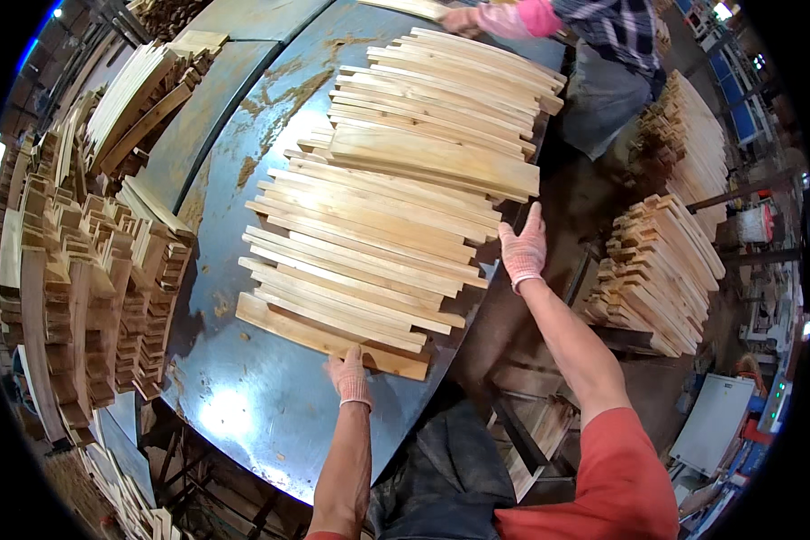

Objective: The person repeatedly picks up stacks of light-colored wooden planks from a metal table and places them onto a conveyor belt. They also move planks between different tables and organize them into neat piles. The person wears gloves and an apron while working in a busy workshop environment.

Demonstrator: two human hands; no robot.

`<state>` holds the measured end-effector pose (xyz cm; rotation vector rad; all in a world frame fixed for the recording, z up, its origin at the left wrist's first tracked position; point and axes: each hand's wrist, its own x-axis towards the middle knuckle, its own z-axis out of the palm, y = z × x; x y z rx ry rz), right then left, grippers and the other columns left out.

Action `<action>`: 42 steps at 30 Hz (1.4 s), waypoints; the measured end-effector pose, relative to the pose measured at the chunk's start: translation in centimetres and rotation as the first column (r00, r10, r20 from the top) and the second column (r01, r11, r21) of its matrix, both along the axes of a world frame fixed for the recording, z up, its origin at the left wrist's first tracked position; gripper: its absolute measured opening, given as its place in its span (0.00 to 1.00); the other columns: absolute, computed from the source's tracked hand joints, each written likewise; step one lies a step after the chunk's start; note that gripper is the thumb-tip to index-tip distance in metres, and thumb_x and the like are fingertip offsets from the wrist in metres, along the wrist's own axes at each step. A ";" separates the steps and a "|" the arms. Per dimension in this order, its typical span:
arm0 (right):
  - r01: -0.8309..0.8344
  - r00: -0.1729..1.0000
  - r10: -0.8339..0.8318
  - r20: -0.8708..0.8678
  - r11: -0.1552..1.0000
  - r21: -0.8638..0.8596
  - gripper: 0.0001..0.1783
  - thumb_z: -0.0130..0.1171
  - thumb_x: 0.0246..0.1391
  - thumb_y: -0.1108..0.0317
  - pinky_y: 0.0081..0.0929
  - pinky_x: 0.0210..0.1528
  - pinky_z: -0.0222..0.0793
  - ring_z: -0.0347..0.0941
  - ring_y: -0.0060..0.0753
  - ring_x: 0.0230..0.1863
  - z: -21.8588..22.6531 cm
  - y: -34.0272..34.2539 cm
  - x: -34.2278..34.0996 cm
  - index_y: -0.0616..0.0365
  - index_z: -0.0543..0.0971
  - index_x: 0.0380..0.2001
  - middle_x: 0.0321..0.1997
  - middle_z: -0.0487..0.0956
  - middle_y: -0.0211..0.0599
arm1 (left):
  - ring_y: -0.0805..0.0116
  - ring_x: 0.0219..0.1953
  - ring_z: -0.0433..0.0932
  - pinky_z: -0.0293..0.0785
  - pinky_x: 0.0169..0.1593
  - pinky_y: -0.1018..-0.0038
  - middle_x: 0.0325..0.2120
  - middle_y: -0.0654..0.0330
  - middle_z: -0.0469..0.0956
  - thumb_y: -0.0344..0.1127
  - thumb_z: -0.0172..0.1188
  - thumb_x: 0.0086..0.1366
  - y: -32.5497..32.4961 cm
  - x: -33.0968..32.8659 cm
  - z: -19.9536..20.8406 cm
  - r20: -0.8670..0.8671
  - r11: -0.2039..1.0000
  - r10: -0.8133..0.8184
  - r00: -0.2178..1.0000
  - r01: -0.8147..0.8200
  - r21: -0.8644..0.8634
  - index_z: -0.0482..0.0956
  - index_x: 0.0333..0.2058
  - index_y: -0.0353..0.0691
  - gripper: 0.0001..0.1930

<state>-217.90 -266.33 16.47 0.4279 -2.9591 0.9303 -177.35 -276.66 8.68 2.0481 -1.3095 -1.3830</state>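
On the metal table [270,432] lies a long row of narrow pale wooden strips [360,229], side by side, their ends uneven. One wider board [432,162] rests across the middle of the row. My left hand [349,376], in a pinkish knit glove, touches the nearest wooden board [288,328] with its fingers partly spread at the lower edge. My right hand [524,247], gloved alike, is open beside the strips' right ends, thumb and fingers apart. Whether its fingertips press on the ends is hard to tell.
Stacked wooden pieces [72,297] stand along the table's left side. More wood stacks [661,270] sit at the right. Across the far end, a person in a plaid top [607,36] has a gloved hand [463,22] at another board [405,7]. Sawdust [283,112] streaks the tabletop.
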 end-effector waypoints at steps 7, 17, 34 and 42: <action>-0.430 0.825 0.546 -0.144 0.773 0.467 0.56 0.72 0.53 0.46 0.49 0.83 0.47 0.55 0.52 0.81 2.1 -5.8 -7.2 0.51 0.58 0.80 0.82 0.61 0.47 | 0.70 0.33 0.77 0.78 0.45 0.66 0.40 0.64 0.84 0.35 0.58 0.74 -1.1 -2.3 5.8 -0.650 0.776 0.630 0.425 -0.384 0.501 0.80 0.44 0.43 0.06; -0.572 0.797 0.538 0.274 0.528 0.628 0.56 0.70 0.51 0.39 0.47 0.73 0.65 0.69 0.50 0.72 7.7 -13.6 -8.0 0.52 0.64 0.78 0.71 0.74 0.50 | 0.71 0.35 0.74 0.73 0.40 0.69 0.39 0.61 0.79 0.47 0.67 0.72 -0.8 -2.7 2.6 -0.374 0.979 0.020 0.927 0.057 0.196 0.73 0.54 0.38 0.22; -0.291 0.189 0.695 0.693 0.714 -0.637 0.44 0.74 0.58 0.56 0.30 0.59 0.74 0.74 0.29 0.54 3.9 -5.1 10.3 0.65 0.70 0.72 0.57 0.80 0.37 | 0.76 0.29 0.73 0.71 0.31 0.76 0.31 0.64 0.78 0.41 0.66 0.72 1.8 -2.2 6.3 -0.375 0.997 0.065 0.925 -0.041 0.073 0.78 0.49 0.32 0.17; -0.048 0.168 0.701 0.693 0.708 -0.705 0.40 0.70 0.63 0.54 0.28 0.62 0.71 0.73 0.27 0.55 5.0 -0.1 19.2 0.61 0.70 0.72 0.57 0.81 0.36 | 0.75 0.41 0.79 0.78 0.46 0.74 0.43 0.62 0.80 0.41 0.72 0.70 9.0 -4.1 13.1 -0.797 0.811 0.059 0.601 0.437 0.389 0.70 0.63 0.32 0.31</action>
